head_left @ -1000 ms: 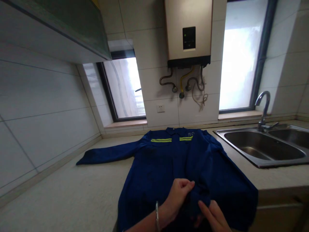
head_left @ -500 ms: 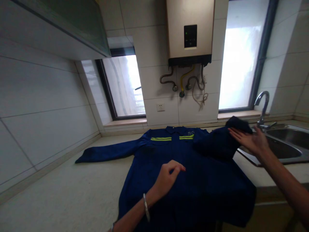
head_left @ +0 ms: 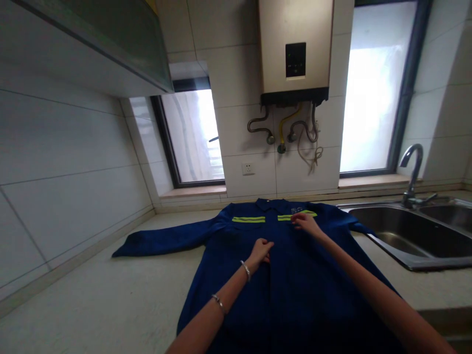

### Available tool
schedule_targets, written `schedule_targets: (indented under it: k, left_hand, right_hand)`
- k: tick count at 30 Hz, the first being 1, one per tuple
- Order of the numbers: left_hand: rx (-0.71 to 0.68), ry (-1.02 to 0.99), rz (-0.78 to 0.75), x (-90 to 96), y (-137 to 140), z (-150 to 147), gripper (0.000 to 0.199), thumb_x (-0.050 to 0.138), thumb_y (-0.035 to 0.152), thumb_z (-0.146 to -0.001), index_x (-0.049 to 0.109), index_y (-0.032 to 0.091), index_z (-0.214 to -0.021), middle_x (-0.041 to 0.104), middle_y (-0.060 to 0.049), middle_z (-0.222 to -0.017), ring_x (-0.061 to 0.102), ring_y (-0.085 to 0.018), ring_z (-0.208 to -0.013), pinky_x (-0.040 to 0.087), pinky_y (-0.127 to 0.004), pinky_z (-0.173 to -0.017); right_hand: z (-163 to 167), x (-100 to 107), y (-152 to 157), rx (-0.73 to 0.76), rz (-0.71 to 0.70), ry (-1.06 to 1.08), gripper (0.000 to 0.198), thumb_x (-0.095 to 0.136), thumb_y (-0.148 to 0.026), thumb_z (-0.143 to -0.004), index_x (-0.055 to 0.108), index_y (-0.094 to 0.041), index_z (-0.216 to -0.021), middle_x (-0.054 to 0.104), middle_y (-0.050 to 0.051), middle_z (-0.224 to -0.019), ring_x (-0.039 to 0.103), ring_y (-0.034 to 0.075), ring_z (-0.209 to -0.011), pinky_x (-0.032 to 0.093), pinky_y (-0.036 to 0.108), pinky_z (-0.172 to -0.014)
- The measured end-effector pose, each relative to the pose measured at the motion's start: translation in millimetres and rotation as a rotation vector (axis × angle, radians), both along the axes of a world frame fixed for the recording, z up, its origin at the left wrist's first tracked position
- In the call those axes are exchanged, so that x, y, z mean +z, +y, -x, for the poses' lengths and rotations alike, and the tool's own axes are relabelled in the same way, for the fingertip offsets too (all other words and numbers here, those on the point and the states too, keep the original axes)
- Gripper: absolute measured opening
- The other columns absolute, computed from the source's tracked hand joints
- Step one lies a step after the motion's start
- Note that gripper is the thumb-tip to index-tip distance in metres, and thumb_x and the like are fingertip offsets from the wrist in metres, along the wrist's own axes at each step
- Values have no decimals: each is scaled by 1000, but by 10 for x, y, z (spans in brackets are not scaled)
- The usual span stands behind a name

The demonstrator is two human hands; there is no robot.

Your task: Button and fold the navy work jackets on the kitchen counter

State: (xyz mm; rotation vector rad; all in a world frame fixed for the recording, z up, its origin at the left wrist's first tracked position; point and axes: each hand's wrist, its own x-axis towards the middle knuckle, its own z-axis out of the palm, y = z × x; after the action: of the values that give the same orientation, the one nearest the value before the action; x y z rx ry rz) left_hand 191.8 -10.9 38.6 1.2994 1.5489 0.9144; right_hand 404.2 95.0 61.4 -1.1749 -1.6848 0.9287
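Fingers curled, the left hand [head_left: 260, 251] and right hand [head_left: 307, 224] are over the jacket [head_left: 224, 253] on the counter [head_left: 121, 300]; grip unclear.

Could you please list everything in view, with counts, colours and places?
Jacket: one, dark blue, on the counter
Chest bands: two, yellow-green, on the jacket
Counter: one, pale, below the windows
Sink: one, silver, right
Faucet: one, silver, at the sink's back
Water heater: one, beige-gold, upper wall
Yellow pipe: one, below the heater
Socket: one, white, back wall
Windows: two, dark-framed, flanking the heater
Cabinet: one, grey-green, upper left
Bracelets: two, silver, left arm
Left hand: one, over the jacket's middle
Right hand: one, over its chest
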Motion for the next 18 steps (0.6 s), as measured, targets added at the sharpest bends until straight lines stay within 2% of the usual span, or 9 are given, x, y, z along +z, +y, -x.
schedule_targets:
  k: [2, 3, 6, 8, 10, 13, 15, 18]
  left_hand:
    - [-11, 172, -122, 24, 40, -176, 33, 50, 16, -79, 45, 11, -111, 59, -5, -73, 60, -17, -65, 49, -28, -61]
    - [-41, 318, -210, 17, 37, -269, 35, 50, 13, -77, 46, 11, -112, 61, -8, -78, 61, -19, -71, 48, -29, -65]
    - [-212, 814, -427, -46, -43, -517, 31, 44, 11, -77, 51, 10, -107, 63, -15, -89, 61, -25, -83, 47, -35, -73]
    - [-318, 990, -457, -80, -104, -610, 30, 41, 11, -77, 54, 9, -103, 64, -17, -89, 61, -27, -83, 47, -36, -72]
    - [-378, 1054, -472, -80, -116, -611, 28, 43, 13, -76, 56, 9, -101, 64, -16, -88, 62, -26, -82, 47, -35, -71]
    - [-395, 992, -456, -10, 45, -451, 22, 46, 26, -80, 62, 15, -90, 65, -12, -87, 61, -24, -81, 46, -33, -71]
    - [-299, 911, -471, 62, 282, -281, 24, 43, 29, -83, 63, 18, -87, 65, -10, -88, 60, -23, -83, 45, -32, -74]
    - [-84, 865, -633, 131, 755, -39, 27, 38, 17, -84, 60, 14, -100, 60, -12, -101, 54, -23, -98, 41, -33, -85]
  right_hand:
    - [439, 4, 152, -34, -179, -396, 24, 46, -21, -82, 62, -14, -98, 66, 8, -98, 63, 17, -87, 49, 26, -75]
    - [623, -2, 233, -55, -231, -508, 25, 47, -25, -83, 61, -14, -100, 66, 9, -98, 62, 18, -90, 47, 27, -78]
    - [1008, -56, 482, -116, -264, -639, 31, 55, -33, -80, 60, -9, -99, 62, 17, -102, 59, 25, -97, 43, 32, -83]
    - [1122, -114, 640, -161, -267, -692, 29, 54, -31, -81, 59, -8, -99, 59, 21, -105, 58, 28, -99, 42, 34, -82]
    - [1144, -182, 775, -197, -272, -725, 25, 49, -27, -85, 58, -8, -98, 59, 21, -105, 58, 27, -98, 41, 33, -80]
    - [1086, -300, 907, -212, -297, -735, 22, 41, -25, -89, 57, -12, -96, 62, 16, -100, 59, 22, -93, 40, 29, -77]
    - [1040, -382, 943, -211, -324, -724, 22, 37, -23, -91, 57, -14, -94, 63, 13, -97, 60, 20, -90, 38, 25, -74]
    - [1008, -477, 944, -209, -369, -698, 25, 30, -19, -93, 56, -15, -94, 64, 11, -94, 60, 17, -86, 36, 23, -71]
